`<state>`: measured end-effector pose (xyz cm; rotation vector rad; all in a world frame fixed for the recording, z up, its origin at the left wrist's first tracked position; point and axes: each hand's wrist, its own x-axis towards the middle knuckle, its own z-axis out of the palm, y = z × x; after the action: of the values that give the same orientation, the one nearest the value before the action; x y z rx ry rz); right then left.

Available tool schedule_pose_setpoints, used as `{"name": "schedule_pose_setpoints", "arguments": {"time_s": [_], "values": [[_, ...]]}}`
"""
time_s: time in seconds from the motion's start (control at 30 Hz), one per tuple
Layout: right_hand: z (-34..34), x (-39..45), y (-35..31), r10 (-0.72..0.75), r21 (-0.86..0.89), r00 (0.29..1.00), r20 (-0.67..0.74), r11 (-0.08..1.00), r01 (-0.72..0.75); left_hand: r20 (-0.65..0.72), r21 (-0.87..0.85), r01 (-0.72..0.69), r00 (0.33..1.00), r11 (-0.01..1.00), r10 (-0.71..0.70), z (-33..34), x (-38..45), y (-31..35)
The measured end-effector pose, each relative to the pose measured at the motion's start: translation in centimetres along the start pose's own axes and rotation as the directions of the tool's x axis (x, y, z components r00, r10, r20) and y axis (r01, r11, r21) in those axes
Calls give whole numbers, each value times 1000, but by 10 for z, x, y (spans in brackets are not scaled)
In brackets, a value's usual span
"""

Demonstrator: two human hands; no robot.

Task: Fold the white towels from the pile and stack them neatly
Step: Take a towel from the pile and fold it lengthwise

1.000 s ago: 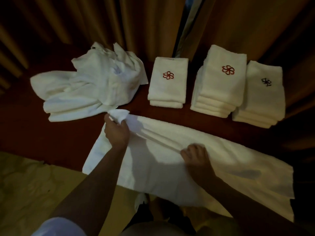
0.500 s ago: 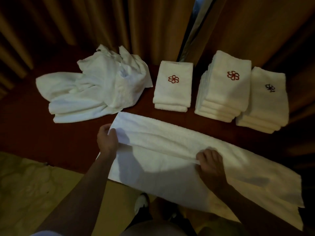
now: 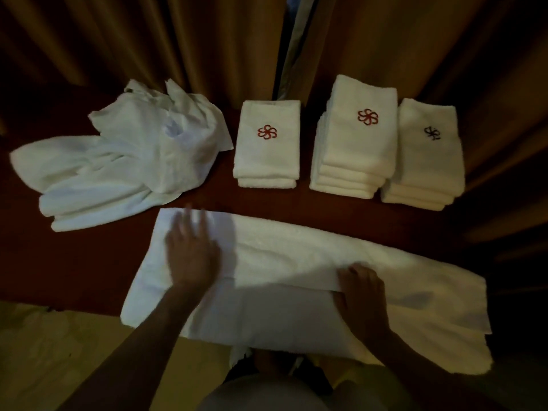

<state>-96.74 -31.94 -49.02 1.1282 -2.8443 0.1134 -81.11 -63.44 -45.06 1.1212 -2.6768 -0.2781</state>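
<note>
The left hand (image 3: 191,256) lies flat, fingers spread, on the white towel (image 3: 281,262) stretched along the near edge of the dark red tabletop (image 3: 74,262), while the right hand (image 3: 363,295) pinches its folded edge. The towel's near part overhangs that edge, so uneven smoothing could drag it off or skew the fold.

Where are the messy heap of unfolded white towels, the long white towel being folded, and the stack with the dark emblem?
Messy heap of unfolded white towels (image 3: 118,161), head view, middle.
Long white towel being folded (image 3: 284,262), head view, folded-over layer.
Stack with the dark emblem (image 3: 427,161), head view, top towel.
</note>
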Motion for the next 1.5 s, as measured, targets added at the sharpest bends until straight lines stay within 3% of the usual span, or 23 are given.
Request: {"name": "schedule_pose_setpoints", "arguments": {"time_s": [0.03,0.1,0.17,0.23,0.33,0.53,0.63,0.73,0.8,0.97,1.17,1.5], "values": [[0,3,-5,11,19,1000,-10,1000,-11,80,-74,-153,984,985,159,5,-5,29],[-2,12,-16,16,87,999,-39,996,-12,330,-113,-349,870,930,367,17,-24,85],[-4,20,-25,-6,147,998,-61,989,15,541,-49,-377,768,925,342,33,-39,115],[-6,25,-23,-42,185,998,-55,981,51,585,20,-369,758,929,288,42,-47,120],[-8,19,10,-42,128,998,-51,991,49,565,75,-373,780,925,269,47,-41,107],[-8,-30,134,264,-33,963,-47,964,-265,542,117,-395,794,911,275,41,-23,71],[-13,-34,157,351,-4,936,-27,936,-351,414,142,-451,836,881,361,33,-26,92],[-17,-27,158,343,116,934,-97,936,-332,279,99,-580,796,808,537,39,-40,144],[-20,-24,158,302,147,937,-175,949,-278,291,114,-630,760,768,581,46,-48,173],[-24,-39,161,300,181,920,-253,949,-260,330,179,-576,799,798,503,53,-52,197],[-7,-57,167,275,217,949,-157,947,-239,301,177,-594,792,785,532,57,-52,191],[1,-61,173,237,136,947,-217,968,-211,209,220,-628,778,747,593,57,-62,203]]}}
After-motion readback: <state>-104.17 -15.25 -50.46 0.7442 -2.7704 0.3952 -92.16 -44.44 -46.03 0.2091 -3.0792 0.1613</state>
